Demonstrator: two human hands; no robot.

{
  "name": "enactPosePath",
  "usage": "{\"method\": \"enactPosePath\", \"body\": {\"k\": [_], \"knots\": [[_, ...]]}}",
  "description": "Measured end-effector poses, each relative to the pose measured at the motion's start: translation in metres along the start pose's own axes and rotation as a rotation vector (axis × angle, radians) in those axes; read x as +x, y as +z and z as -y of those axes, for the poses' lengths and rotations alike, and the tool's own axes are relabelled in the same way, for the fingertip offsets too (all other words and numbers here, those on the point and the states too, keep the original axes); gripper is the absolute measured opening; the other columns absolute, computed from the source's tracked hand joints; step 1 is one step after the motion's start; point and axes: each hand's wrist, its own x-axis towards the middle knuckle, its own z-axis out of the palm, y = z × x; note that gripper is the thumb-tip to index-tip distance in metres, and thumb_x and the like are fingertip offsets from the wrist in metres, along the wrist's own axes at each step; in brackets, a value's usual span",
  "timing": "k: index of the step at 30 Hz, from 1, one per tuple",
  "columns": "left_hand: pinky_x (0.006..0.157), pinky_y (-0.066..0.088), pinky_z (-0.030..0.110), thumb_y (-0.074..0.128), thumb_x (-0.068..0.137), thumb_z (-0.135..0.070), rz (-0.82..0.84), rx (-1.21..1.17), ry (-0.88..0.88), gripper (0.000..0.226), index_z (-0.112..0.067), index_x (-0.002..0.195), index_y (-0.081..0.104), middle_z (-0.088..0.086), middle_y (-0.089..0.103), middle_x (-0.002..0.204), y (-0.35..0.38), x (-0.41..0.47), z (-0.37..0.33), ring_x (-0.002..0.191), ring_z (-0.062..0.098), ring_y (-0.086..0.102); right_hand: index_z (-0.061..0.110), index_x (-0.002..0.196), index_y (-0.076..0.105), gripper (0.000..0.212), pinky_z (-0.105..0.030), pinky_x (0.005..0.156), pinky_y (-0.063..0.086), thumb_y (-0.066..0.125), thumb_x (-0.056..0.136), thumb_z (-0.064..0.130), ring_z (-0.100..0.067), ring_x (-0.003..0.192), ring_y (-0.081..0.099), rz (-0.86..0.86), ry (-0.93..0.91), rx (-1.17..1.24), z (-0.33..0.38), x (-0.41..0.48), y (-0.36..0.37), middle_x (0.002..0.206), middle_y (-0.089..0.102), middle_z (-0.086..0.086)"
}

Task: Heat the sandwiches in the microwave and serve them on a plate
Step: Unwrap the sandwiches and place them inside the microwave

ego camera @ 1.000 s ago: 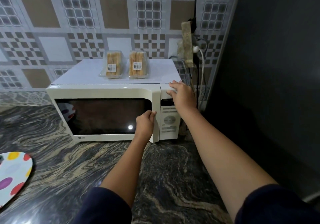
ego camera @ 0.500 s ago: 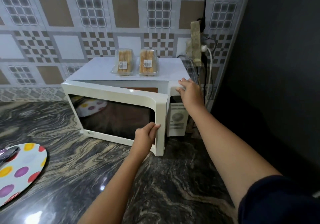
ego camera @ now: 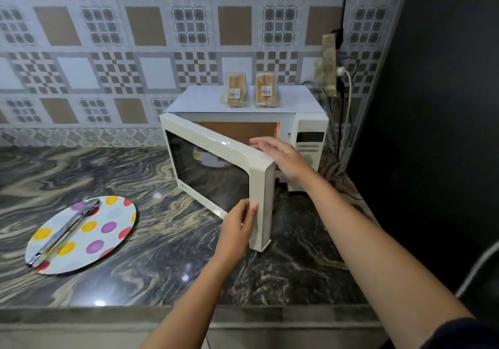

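Sandwiches (ego camera: 234,93) are still sitting in two clear packs on top of the microwave (ego camera: 310,124). Its door (ego camera: 216,143) is swinging much wider than a moment ago, so the way in is opening up for them. The left hand (ego camera: 239,224) is pinching the door's edge. The right hand (ego camera: 280,157), fingers straight and loose, is leaving the top corner and reaching behind the door. The door is hiding most of the inside.
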Motion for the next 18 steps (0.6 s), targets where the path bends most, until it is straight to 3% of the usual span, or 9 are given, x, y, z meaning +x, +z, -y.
{"method": "enactPosePath", "body": {"k": [2, 4, 7, 10, 13, 16, 18], "knots": [[0.055, 0.035, 0.021, 0.041, 0.097, -0.038, -0.018, -0.002, -0.002, 0.017, -0.034, 0.083, 0.049, -0.008, 0.054, 0.074, -0.016, -0.020, 0.004, 0.063, 0.005, 0.048, 0.018, 0.120, 0.061, 0.028, -0.011, 0.088, 0.039, 0.049, 0.096, 0.025, 0.004, 0.103, 0.051, 0.055, -0.044, -0.066, 0.014, -0.018, 0.021, 0.119, 0.058, 0.009], [0.058, 0.038, 0.021, 0.042, 0.095, -0.041, -0.058, -0.019, -0.023, 0.015, -0.031, 0.086, 0.049, -0.008, 0.053, 0.078, -0.031, -0.041, 0.008, 0.068, 0.004, 0.050, 0.022, 0.119, 0.061, 0.027, -0.011, 0.087, 0.040, 0.053, 0.094, 0.026, 0.003, 0.108, 0.051, 0.093, -0.063, -0.105, 0.020, -0.034, 0.041, 0.123, 0.056, 0.012], [0.075, 0.045, 0.019, 0.047, 0.092, -0.046, -0.125, -0.038, -0.057, 0.030, -0.026, 0.115, 0.051, -0.008, 0.057, 0.105, -0.055, -0.075, 0.018, 0.095, 0.006, 0.055, 0.025, 0.122, 0.059, 0.030, -0.015, 0.096, 0.037, 0.056, 0.092, 0.029, -0.001, 0.121, 0.045, 0.119, -0.115, -0.159, 0.026, -0.058, 0.072, 0.131, 0.050, 0.013], [0.087, 0.045, 0.025, 0.044, 0.095, -0.042, -0.189, -0.056, -0.127, 0.045, -0.026, 0.136, 0.039, -0.006, 0.053, 0.122, -0.080, -0.099, 0.028, 0.110, 0.007, 0.052, 0.020, 0.127, 0.057, 0.037, -0.007, 0.095, 0.038, 0.060, 0.090, 0.023, 0.001, 0.121, 0.041, 0.137, -0.216, -0.236, 0.036, -0.072, 0.108, 0.141, 0.041, 0.008], [0.088, 0.048, 0.032, 0.035, 0.098, -0.044, -0.258, -0.041, -0.201, 0.045, -0.032, 0.141, 0.032, -0.002, 0.052, 0.124, -0.103, -0.113, 0.032, 0.109, 0.011, 0.053, 0.015, 0.129, 0.056, 0.040, -0.028, 0.108, 0.039, 0.061, 0.090, 0.021, -0.011, 0.129, 0.041, 0.133, -0.305, -0.339, 0.044, -0.072, 0.143, 0.144, 0.039, 0.001], [0.085, 0.042, 0.010, 0.030, 0.101, -0.035, -0.312, -0.082, -0.285, 0.046, -0.027, 0.146, 0.025, -0.013, 0.043, 0.131, -0.124, -0.121, 0.030, 0.114, 0.003, 0.046, 0.010, 0.128, 0.057, 0.041, -0.039, 0.108, 0.039, 0.063, 0.089, 0.020, -0.018, 0.130, 0.043, 0.095, -0.318, -0.348, 0.053, -0.070, 0.180, 0.142, 0.043, -0.005], [0.101, 0.031, 0.010, 0.026, 0.101, -0.036, -0.350, -0.136, -0.376, 0.051, -0.019, 0.148, 0.021, -0.010, 0.033, 0.145, -0.135, -0.121, 0.036, 0.132, 0.007, 0.034, 0.007, 0.128, 0.056, 0.042, -0.039, 0.109, 0.038, 0.063, 0.088, 0.018, -0.021, 0.131, 0.042, 0.049, -0.315, -0.325, 0.059, -0.070, 0.206, 0.142, 0.043, -0.008]]}}
